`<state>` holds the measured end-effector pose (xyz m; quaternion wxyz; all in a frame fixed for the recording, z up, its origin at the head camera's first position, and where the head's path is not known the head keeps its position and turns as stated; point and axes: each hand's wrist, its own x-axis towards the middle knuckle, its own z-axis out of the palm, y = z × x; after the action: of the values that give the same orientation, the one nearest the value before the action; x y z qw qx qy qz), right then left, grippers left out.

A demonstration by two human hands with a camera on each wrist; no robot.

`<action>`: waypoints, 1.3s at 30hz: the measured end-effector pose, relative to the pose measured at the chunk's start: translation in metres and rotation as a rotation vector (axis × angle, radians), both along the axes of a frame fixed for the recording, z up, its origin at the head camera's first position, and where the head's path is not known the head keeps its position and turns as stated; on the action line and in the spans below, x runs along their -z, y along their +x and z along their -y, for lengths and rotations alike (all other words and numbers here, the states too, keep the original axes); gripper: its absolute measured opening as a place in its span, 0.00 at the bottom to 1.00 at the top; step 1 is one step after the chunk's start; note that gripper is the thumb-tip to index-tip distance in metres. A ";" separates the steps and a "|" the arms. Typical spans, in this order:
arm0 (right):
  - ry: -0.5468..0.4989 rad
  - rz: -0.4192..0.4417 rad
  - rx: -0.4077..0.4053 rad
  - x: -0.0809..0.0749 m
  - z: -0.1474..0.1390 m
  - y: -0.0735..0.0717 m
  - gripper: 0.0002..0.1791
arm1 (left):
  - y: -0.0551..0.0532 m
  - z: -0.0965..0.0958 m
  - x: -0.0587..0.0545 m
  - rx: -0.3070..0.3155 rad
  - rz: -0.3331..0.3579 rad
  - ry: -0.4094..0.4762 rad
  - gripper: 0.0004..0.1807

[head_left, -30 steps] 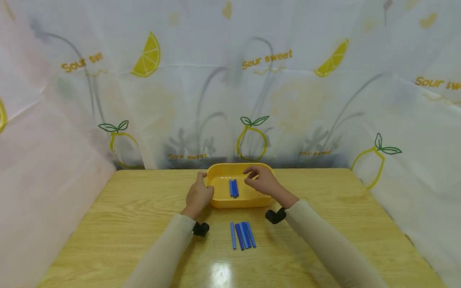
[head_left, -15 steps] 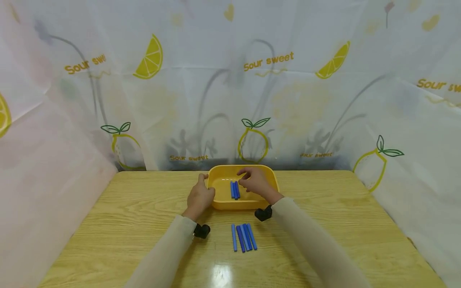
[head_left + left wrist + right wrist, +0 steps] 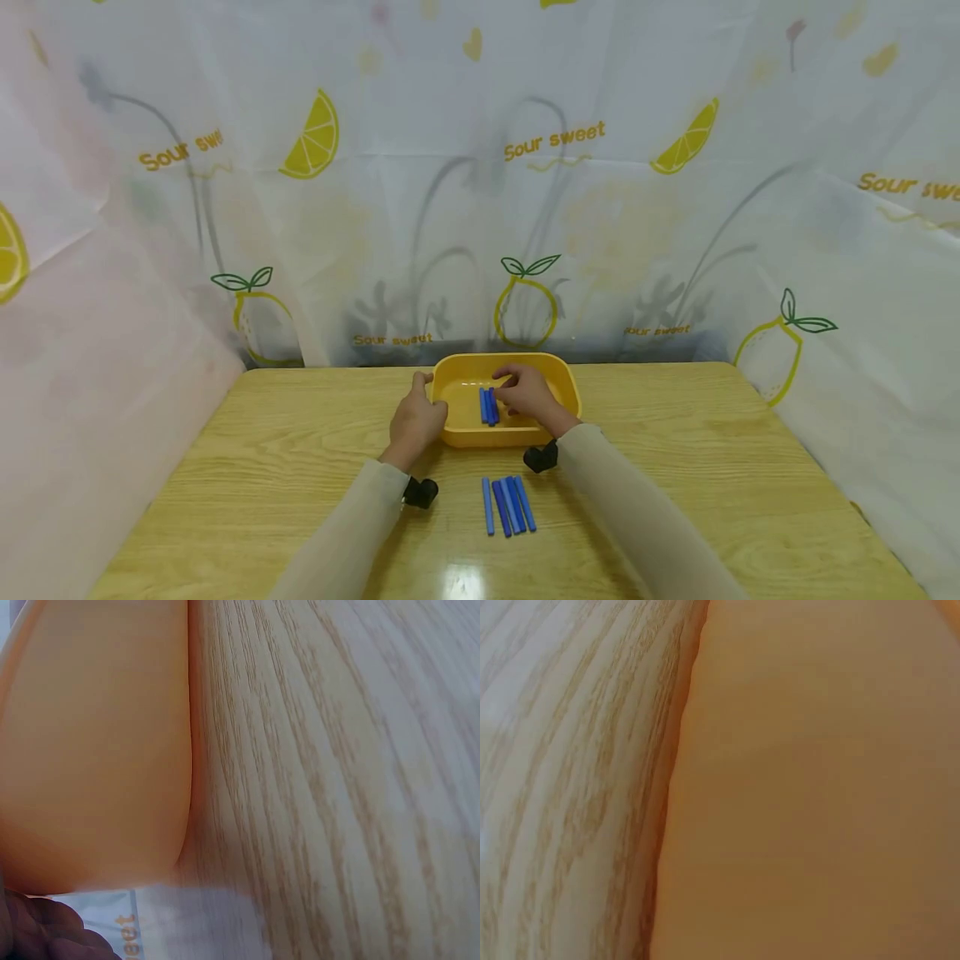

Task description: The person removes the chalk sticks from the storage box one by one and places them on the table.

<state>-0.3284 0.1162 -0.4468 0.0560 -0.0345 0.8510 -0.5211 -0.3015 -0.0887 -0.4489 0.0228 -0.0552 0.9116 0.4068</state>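
Note:
A yellow plastic tray (image 3: 495, 438) stands near the table's back edge. My left hand (image 3: 415, 423) holds its left side, thumb at the rim and a finger along the outer wall. Several slim blue sticks (image 3: 484, 407) lie side by side inside the tray. My right hand (image 3: 528, 392) reaches over the tray's right side with bent fingers, fingertips right at the rightmost stick; whether it pinches that stick I cannot tell. The tray's outer wall (image 3: 97, 750) fills the left of the left wrist view, fingers (image 3: 60, 930) below it. The right wrist view shows tray wall (image 3: 810, 787) without fingers.
Several more blue sticks (image 3: 509, 506) lie in a loose row on the wooden table (image 3: 300, 467), in front of the tray and between the forearms. Behind the table hangs a pale curtain (image 3: 420, 200) printed with lemons. Black straps (image 3: 542, 457) sit at both wrists.
My right hand has moved left and slightly down over the tray, up to the sticks. The left hand keeps its hold on the tray. The head view has tilted slightly upward.

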 end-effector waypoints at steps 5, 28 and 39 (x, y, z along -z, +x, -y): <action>0.010 0.021 0.006 0.000 0.000 0.000 0.19 | -0.002 -0.002 0.004 0.000 -0.005 0.000 0.31; 0.106 0.074 -0.038 0.007 0.004 -0.005 0.25 | -0.005 -0.001 0.003 -0.001 0.014 -0.015 0.31; 0.199 0.047 -0.047 0.009 0.007 -0.009 0.21 | -0.004 0.001 0.000 -0.006 0.029 -0.041 0.31</action>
<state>-0.3370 0.1092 -0.4553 0.0912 -0.0365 0.8959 -0.4333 -0.3054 -0.0901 -0.4489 0.0334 -0.0643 0.9191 0.3872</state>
